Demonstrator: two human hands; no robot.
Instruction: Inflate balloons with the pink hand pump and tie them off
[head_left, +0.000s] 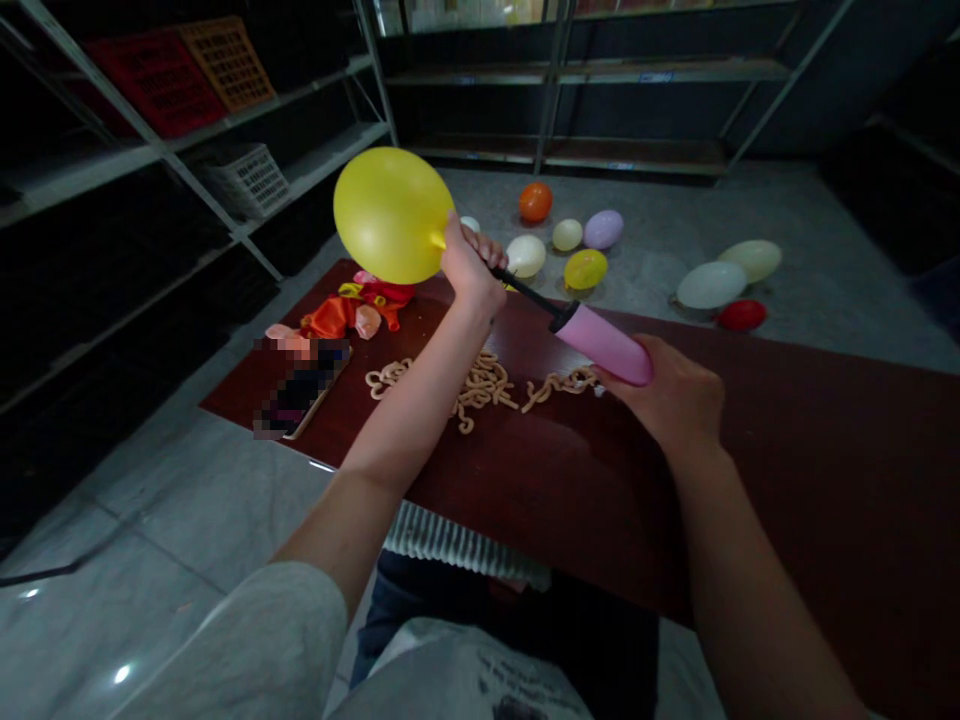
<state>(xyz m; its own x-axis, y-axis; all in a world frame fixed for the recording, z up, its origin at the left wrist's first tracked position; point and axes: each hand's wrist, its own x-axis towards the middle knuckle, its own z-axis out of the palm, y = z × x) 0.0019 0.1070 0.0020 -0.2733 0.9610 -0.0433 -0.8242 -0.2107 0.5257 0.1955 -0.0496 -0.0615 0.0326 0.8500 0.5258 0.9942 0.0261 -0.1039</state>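
A yellow balloon (394, 215), round and inflated, sits at the far end of a hand pump. My left hand (472, 262) is closed around the balloon's neck and the pump's front end, so the nozzle is hidden. The pump's black rod (531, 292) shows between my hands, leading into its pink barrel (604, 343). Wrapped round the near end of that barrel is my right hand (671, 390). Beneath my arms, a pile of tan, cord-like twisted pieces (487, 385) lies on the dark red table (540, 480).
Uninflated balloons (334, 315) and a phone (304, 395) lie at the table's left. Several inflated balloons, among them an orange one (535, 202) and a red one (742, 315), rest on the floor beyond. Metal shelves (480, 75) with crates (247, 180) stand behind and left.
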